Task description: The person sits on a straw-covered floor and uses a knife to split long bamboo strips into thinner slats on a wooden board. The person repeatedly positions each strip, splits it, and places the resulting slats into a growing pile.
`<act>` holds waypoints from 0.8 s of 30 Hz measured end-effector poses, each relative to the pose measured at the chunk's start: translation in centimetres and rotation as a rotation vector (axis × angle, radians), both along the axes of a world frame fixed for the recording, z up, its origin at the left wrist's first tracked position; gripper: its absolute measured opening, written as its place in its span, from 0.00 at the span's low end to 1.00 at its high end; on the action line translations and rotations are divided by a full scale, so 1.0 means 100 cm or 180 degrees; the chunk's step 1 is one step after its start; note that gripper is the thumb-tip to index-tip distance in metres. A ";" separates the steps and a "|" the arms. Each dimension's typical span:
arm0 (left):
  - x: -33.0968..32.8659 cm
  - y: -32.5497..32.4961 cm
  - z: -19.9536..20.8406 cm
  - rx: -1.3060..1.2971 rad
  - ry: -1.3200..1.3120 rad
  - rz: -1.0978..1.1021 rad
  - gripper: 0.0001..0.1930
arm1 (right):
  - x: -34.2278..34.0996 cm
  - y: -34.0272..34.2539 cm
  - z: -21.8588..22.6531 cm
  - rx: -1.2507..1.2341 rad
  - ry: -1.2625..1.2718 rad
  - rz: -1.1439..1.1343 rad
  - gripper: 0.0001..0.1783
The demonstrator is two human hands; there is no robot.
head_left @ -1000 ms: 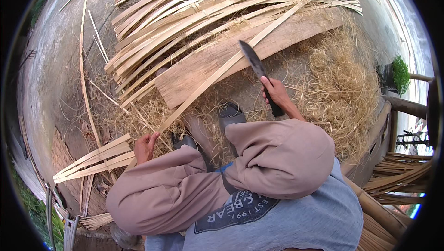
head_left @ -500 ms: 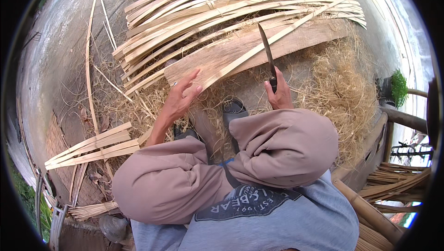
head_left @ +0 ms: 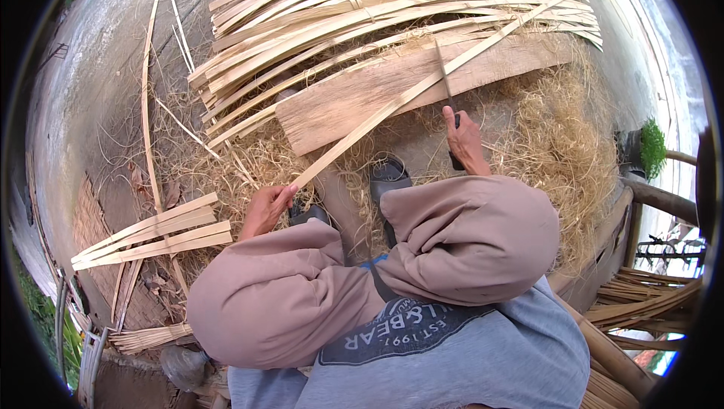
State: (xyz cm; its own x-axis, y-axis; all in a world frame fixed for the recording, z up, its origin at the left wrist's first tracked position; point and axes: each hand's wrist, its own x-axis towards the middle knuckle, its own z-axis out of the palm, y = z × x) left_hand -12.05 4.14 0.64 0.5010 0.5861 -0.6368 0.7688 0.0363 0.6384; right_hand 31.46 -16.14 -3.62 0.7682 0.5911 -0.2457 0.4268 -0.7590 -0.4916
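1. Left hand [head_left: 265, 209]: closed on the near end of a long bamboo strip [head_left: 422, 86].
2. Right hand [head_left: 464, 137]: clamped on a knife [head_left: 445, 81], blade against the strip.
3. Strip lies slantwise over a wooden plank [head_left: 354, 100], amid shavings [head_left: 558, 137] on the ground.

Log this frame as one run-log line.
left hand: grips bamboo strip near end | right hand: holds knife on strip | strip lies across wooden plank
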 end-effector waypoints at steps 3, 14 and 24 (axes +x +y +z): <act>0.064 -0.011 -0.011 0.0294 -0.0148 -0.0050 0.28 | -0.087 -0.001 0.012 -0.0028 0.0338 0.0871 0.33; 0.096 -0.015 -0.026 0.0447 -0.0252 -0.0273 0.30 | -0.053 -0.026 0.020 -0.0055 -0.0033 0.0935 0.34; 0.105 -0.037 -0.020 0.2170 -0.1327 -0.0194 0.20 | 0.063 -0.023 0.014 0.0364 0.0114 -0.0503 0.42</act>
